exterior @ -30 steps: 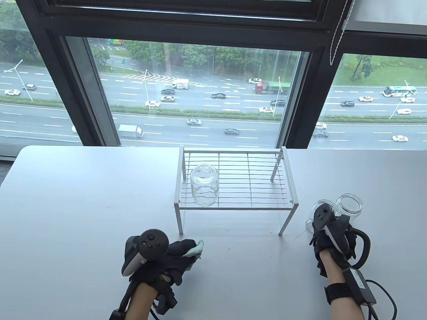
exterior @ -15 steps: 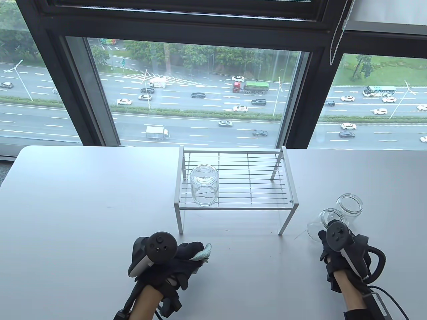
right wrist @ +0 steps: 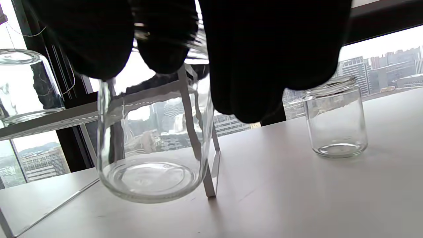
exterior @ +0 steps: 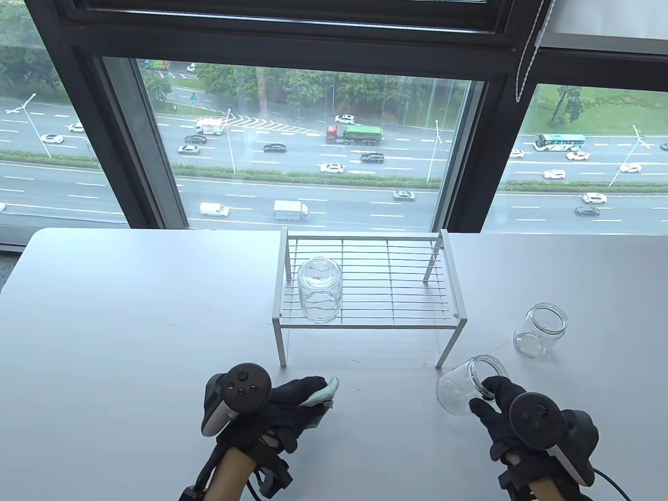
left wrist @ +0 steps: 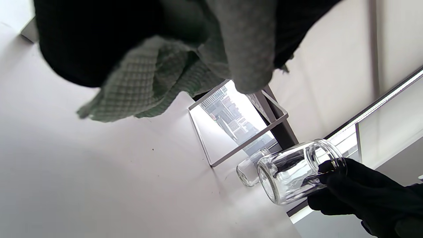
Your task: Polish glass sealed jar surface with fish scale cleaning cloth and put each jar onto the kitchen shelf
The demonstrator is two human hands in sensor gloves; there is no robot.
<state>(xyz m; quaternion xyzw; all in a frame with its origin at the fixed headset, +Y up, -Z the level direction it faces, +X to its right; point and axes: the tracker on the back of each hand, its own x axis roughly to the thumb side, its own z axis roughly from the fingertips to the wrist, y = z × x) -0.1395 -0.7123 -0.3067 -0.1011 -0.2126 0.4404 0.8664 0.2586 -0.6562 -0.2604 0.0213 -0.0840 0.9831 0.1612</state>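
My right hand (exterior: 490, 399) grips a clear glass jar (exterior: 462, 389) by its open rim and holds it tilted above the table, base toward the left. In the right wrist view the same jar (right wrist: 152, 145) hangs below my fingers (right wrist: 251, 66). My left hand (exterior: 297, 399) clutches the pale green fish scale cloth (exterior: 324, 392), which shows as a checked bundle (left wrist: 138, 86) in the left wrist view. A second jar (exterior: 540, 330) stands upright on the table at the right. A third jar (exterior: 319, 291) sits upside down on the white wire shelf (exterior: 396, 300).
The shelf stands on thin white legs (exterior: 281, 344) in the middle of the grey table (exterior: 130, 323). Behind the table runs a large window with a dark frame (exterior: 469, 156). A cable trails from my right wrist (exterior: 610, 477).
My right hand has lifted one jar away from the other and carried it left and toward me, tilting it. My left hand with the cloth has edged slightly right.
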